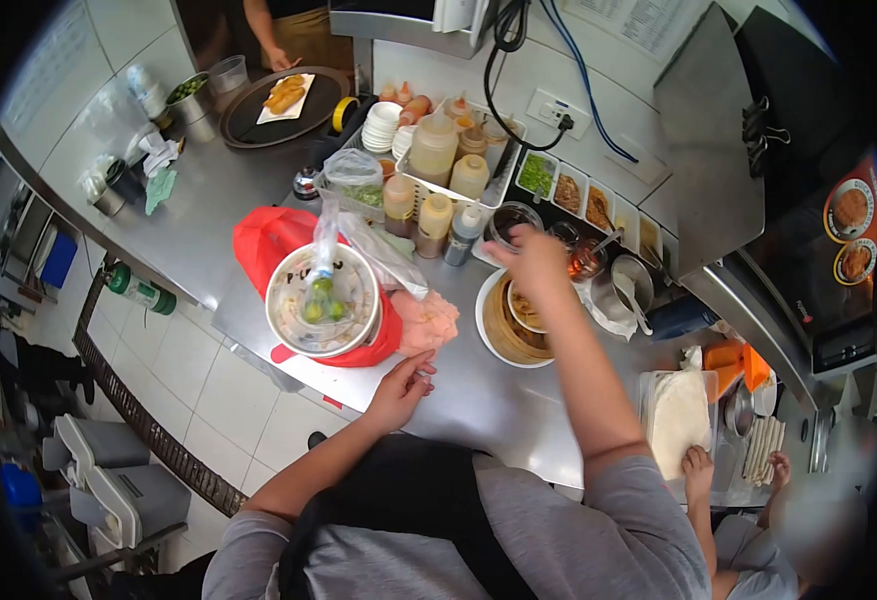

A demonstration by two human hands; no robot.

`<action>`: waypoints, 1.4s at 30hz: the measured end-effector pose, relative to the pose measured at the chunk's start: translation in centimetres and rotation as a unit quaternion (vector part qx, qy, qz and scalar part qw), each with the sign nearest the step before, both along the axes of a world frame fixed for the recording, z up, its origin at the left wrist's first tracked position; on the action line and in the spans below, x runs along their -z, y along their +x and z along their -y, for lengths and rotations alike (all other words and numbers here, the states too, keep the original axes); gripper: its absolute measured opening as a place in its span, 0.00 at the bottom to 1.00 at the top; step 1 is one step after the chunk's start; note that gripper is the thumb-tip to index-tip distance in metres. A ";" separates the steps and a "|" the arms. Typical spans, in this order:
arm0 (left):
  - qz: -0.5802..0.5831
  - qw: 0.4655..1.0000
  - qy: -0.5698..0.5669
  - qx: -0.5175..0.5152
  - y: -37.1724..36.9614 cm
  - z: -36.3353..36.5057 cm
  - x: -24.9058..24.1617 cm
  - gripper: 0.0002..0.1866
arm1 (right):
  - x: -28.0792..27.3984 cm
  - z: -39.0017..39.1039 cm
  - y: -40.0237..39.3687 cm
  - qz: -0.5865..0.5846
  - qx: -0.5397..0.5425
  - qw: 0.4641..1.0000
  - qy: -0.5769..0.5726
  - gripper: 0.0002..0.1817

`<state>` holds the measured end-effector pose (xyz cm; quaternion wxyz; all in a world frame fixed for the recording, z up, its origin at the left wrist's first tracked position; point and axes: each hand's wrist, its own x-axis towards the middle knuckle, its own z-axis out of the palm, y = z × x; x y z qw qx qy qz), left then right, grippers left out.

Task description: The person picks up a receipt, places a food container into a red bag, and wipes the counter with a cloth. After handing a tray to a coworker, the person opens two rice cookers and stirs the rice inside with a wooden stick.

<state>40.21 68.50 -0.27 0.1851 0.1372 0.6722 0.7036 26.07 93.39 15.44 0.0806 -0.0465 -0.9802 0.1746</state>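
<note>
My left hand (401,392) hovers at the counter's front edge, just below a crumpled pink cloth (427,320). Its fingers are loosely bent and slightly apart, holding nothing. My right hand (537,268) is over the far rim of a round bamboo steamer (509,335) on a white plate (486,312). Its fingers are drawn together; anything between them is hidden. Inside the steamer is a small bowl (529,312) of brownish food, partly covered by my right forearm. Just beyond the fingers stands a clear round container (512,218).
Left stands a lidded white tub (289,310) with bagged limes (321,303) on a red bag (264,240). Behind are sauce bottles (434,220) and topping trays (569,190). At right, another person's hand (697,470) touches dough (681,415). A person stands behind a tray (249,115).
</note>
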 end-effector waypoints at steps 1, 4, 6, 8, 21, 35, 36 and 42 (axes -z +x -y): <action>-0.009 1.000 -0.001 0.001 0.0 0.0 -0.1 0.25 | 0.4 2.5 -1.2 0.054 -0.010 0.995 0.082 0.39; -0.044 0.999 -0.027 0.017 0.1 0.2 -0.6 0.25 | 1.9 5.8 -3.3 0.081 0.057 0.994 0.039 0.38; -0.048 0.998 -0.030 0.019 0.2 0.4 -0.7 0.25 | 2.5 6.6 -3.2 0.057 0.073 0.996 0.019 0.37; -0.075 0.996 -0.039 0.029 0.1 0.4 -0.6 0.25 | 2.7 6.2 -2.3 0.033 0.097 0.995 0.003 0.37; 0.002 0.994 0.011 0.110 -0.8 0.5 -1.0 0.23 | -4.6 -9.6 11.7 0.072 -0.003 0.980 -0.186 0.27; 0.008 0.994 0.020 0.111 -0.7 0.6 -0.8 0.22 | -6.5 -4.5 12.8 0.199 0.027 0.913 0.355 0.36; 0.011 0.994 0.023 0.109 -0.7 0.6 -0.8 0.22 | -6.6 -4.4 13.4 0.206 0.018 0.913 0.352 0.36; -0.009 0.995 0.040 0.089 -0.7 0.4 -0.2 0.21 | -5.4 -7.0 14.2 0.192 0.115 0.945 0.239 0.35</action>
